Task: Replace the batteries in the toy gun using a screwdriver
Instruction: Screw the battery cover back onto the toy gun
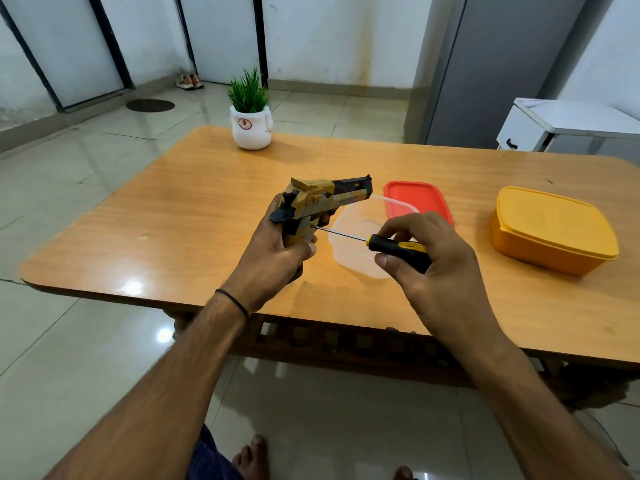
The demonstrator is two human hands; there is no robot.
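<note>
two bare hands meet over a wooden table (166,237) as a person works on a toy gun (318,202). the left hand (273,258) wraps its fingers and thumb round the grip of the yellow-and-black toy, holding it upright just above the tabletop with the barrel pointing away and toward the right hand's side. the right hand (429,261) pinches the black-and-yellow handle of a screwdriver (398,247) between thumb and curled fingers. the tool's long axis runs nearly level from the right hand across to the left, its thin shaft ending with the tip against the side of the grip, just beyond the left thumb, where a battery-cover screw presumably sits; the screw head is too small to make out. the coming turn likely hinges on that line: the shaft needs to sit square to the side of the grip, with the right hand pushing toward the left while the left braces the gun against the push. a slip would send the tip toward the left fingers. a clear open container (356,268) sits below and between the hands, a red lid (415,197) just beyond the right hand, a shut yellow box (554,233) well off to that hand's outer side.
</note>
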